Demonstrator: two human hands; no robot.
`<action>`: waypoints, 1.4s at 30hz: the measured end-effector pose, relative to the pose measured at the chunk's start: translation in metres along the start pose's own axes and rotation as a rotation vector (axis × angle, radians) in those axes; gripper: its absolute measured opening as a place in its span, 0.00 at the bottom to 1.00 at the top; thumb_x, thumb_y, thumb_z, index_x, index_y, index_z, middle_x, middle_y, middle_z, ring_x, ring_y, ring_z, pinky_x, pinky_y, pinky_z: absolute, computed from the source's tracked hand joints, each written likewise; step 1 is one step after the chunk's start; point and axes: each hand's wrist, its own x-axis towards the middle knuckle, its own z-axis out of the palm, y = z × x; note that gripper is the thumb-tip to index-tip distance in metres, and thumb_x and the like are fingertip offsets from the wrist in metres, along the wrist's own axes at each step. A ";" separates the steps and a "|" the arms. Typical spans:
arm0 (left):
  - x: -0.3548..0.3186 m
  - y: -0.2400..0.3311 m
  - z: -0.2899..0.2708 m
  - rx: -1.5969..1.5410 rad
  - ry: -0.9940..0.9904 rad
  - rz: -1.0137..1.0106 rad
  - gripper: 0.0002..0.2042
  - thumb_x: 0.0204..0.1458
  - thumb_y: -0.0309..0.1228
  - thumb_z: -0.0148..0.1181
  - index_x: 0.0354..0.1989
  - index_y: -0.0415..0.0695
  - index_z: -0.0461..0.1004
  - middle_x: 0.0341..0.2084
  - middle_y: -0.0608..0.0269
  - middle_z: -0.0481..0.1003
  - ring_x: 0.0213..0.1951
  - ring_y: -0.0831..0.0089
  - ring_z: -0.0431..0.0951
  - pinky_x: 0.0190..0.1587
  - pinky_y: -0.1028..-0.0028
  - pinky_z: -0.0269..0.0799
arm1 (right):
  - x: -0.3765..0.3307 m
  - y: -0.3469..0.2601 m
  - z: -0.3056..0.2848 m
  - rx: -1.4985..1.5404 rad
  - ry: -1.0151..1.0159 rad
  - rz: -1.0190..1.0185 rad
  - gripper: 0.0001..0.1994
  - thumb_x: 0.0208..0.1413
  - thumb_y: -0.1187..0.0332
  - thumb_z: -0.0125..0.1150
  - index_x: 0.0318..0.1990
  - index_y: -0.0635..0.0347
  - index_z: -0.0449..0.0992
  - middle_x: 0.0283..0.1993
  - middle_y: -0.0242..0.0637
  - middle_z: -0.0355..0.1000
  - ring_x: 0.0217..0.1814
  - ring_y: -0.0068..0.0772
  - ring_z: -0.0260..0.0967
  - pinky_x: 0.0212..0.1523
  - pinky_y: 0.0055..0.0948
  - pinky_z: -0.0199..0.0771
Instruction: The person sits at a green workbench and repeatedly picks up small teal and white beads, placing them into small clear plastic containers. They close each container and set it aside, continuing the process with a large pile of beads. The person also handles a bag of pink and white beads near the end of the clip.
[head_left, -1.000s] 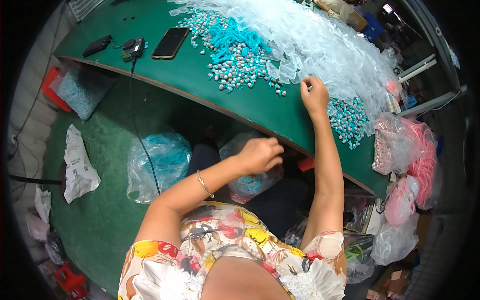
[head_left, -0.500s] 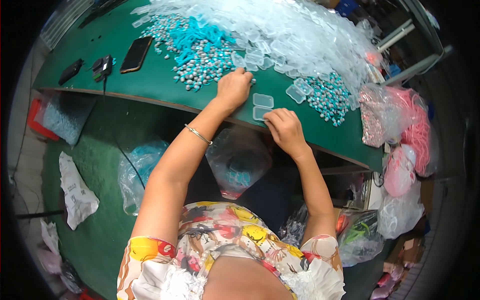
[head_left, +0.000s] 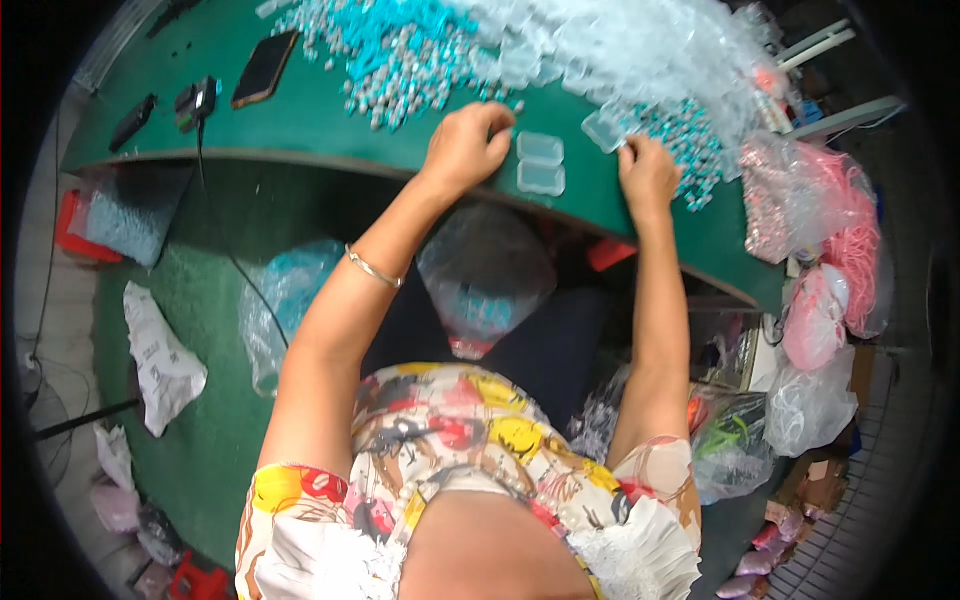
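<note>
My left hand hovers at the table's near edge with its fingers curled in toward the thumb. Whatever it may hold is hidden. Just right of it lies an open clear plastic case, its two halves flat on the green tabletop. My right hand is bent closed beside a second clear case, its fingertips at that case's edge. Blur hides whether they grip it. Behind this hand spreads a small heap of teal and grey pieces. A larger heap of similar pieces lies beyond my left hand.
A big mound of clear cases covers the back of the green table. A phone and a small corded device lie at the left. Bags of pink cord hang at the right. A plastic bag is below the edge.
My right hand has left the open case and moved right to the second case. My left hand stays near the larger heap's edge. The whole view has shifted slightly.
</note>
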 end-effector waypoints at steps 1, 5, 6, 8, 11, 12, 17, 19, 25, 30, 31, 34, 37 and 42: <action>-0.002 0.005 0.000 -0.047 0.010 0.041 0.08 0.50 0.27 0.61 0.38 0.40 0.78 0.29 0.58 0.78 0.26 0.69 0.77 0.32 0.70 0.73 | -0.002 0.007 -0.003 0.032 0.006 0.017 0.08 0.51 0.64 0.63 0.36 0.54 0.81 0.36 0.41 0.78 0.40 0.49 0.76 0.40 0.48 0.72; -0.019 0.022 -0.018 -0.118 -0.045 -0.082 0.08 0.50 0.28 0.63 0.37 0.40 0.78 0.27 0.61 0.78 0.24 0.76 0.73 0.30 0.73 0.71 | -0.015 -0.005 -0.016 0.289 -0.013 0.154 0.08 0.49 0.65 0.63 0.35 0.56 0.80 0.32 0.42 0.79 0.34 0.47 0.77 0.39 0.41 0.76; -0.020 0.024 -0.017 -0.140 -0.052 -0.090 0.08 0.49 0.28 0.63 0.37 0.40 0.78 0.27 0.62 0.77 0.23 0.77 0.73 0.29 0.73 0.71 | -0.017 -0.006 -0.017 0.336 0.008 0.158 0.07 0.49 0.68 0.64 0.35 0.59 0.80 0.29 0.38 0.79 0.28 0.34 0.76 0.35 0.32 0.75; -0.027 0.026 -0.014 -0.156 -0.078 -0.087 0.08 0.49 0.28 0.64 0.37 0.40 0.78 0.26 0.62 0.77 0.23 0.77 0.72 0.29 0.74 0.70 | -0.031 -0.012 -0.023 0.490 -0.040 0.210 0.06 0.50 0.71 0.64 0.35 0.61 0.80 0.27 0.33 0.77 0.26 0.23 0.72 0.32 0.25 0.72; -0.032 0.029 -0.011 -0.155 -0.097 -0.092 0.08 0.48 0.29 0.64 0.36 0.41 0.78 0.27 0.61 0.77 0.22 0.74 0.72 0.28 0.72 0.70 | -0.046 -0.033 -0.034 0.744 -0.074 0.217 0.05 0.51 0.77 0.64 0.37 0.64 0.80 0.26 0.26 0.73 0.26 0.12 0.64 0.29 0.17 0.67; -0.035 0.030 -0.011 -0.132 -0.092 -0.089 0.08 0.48 0.29 0.65 0.36 0.41 0.78 0.28 0.61 0.77 0.22 0.73 0.72 0.27 0.72 0.70 | -0.049 -0.044 -0.036 0.821 -0.094 0.177 0.05 0.52 0.77 0.64 0.37 0.64 0.80 0.27 0.27 0.74 0.27 0.12 0.64 0.30 0.17 0.67; -0.035 0.040 -0.002 0.038 -0.066 0.003 0.07 0.46 0.30 0.65 0.33 0.44 0.78 0.30 0.60 0.76 0.36 0.60 0.77 0.38 0.63 0.73 | -0.052 -0.078 -0.042 0.823 -0.178 0.041 0.06 0.50 0.74 0.67 0.36 0.60 0.80 0.32 0.34 0.77 0.28 0.23 0.70 0.32 0.24 0.71; -0.032 0.045 0.000 0.080 -0.092 -0.027 0.07 0.45 0.30 0.66 0.32 0.46 0.79 0.31 0.60 0.75 0.41 0.57 0.76 0.43 0.61 0.72 | -0.048 -0.082 -0.038 0.747 -0.175 -0.033 0.05 0.48 0.73 0.68 0.34 0.59 0.80 0.31 0.35 0.76 0.29 0.29 0.72 0.33 0.28 0.72; -0.030 0.043 0.001 0.218 -0.093 0.003 0.07 0.45 0.33 0.64 0.31 0.46 0.79 0.32 0.60 0.75 0.40 0.58 0.75 0.42 0.59 0.72 | -0.044 -0.087 -0.033 0.553 -0.163 -0.138 0.03 0.50 0.71 0.66 0.32 0.59 0.80 0.31 0.37 0.72 0.35 0.41 0.72 0.37 0.38 0.70; -0.037 0.041 -0.009 0.233 -0.112 0.034 0.09 0.45 0.34 0.62 0.34 0.46 0.78 0.33 0.59 0.74 0.40 0.58 0.75 0.40 0.59 0.68 | -0.045 -0.093 -0.026 0.669 -0.172 -0.148 0.03 0.50 0.72 0.64 0.32 0.60 0.79 0.31 0.39 0.72 0.36 0.44 0.71 0.38 0.40 0.70; -0.038 0.040 -0.014 0.234 -0.103 0.040 0.10 0.44 0.34 0.62 0.35 0.46 0.79 0.32 0.59 0.74 0.40 0.58 0.75 0.40 0.59 0.68 | -0.044 -0.097 -0.025 0.673 -0.163 -0.170 0.03 0.51 0.72 0.64 0.32 0.60 0.79 0.31 0.39 0.72 0.36 0.44 0.71 0.38 0.40 0.70; -0.039 0.035 -0.030 0.241 -0.079 0.057 0.14 0.41 0.34 0.64 0.38 0.45 0.79 0.32 0.60 0.74 0.40 0.59 0.74 0.39 0.58 0.67 | -0.039 -0.109 -0.018 0.685 -0.149 -0.229 0.02 0.51 0.72 0.63 0.32 0.59 0.79 0.32 0.38 0.72 0.38 0.44 0.71 0.40 0.41 0.69; -0.038 0.026 -0.046 0.260 -0.081 0.077 0.16 0.41 0.35 0.67 0.40 0.45 0.78 0.32 0.60 0.73 0.40 0.59 0.74 0.40 0.59 0.67 | -0.033 -0.123 -0.013 0.677 -0.151 -0.291 0.02 0.52 0.71 0.63 0.32 0.58 0.78 0.33 0.38 0.72 0.39 0.44 0.71 0.41 0.41 0.68; -0.040 0.000 -0.063 0.298 -0.104 0.119 0.20 0.42 0.40 0.69 0.43 0.46 0.76 0.33 0.60 0.71 0.39 0.59 0.73 0.41 0.61 0.68 | -0.015 -0.144 -0.010 0.676 -0.225 -0.325 0.04 0.53 0.71 0.62 0.35 0.57 0.77 0.31 0.37 0.73 0.36 0.43 0.72 0.38 0.40 0.68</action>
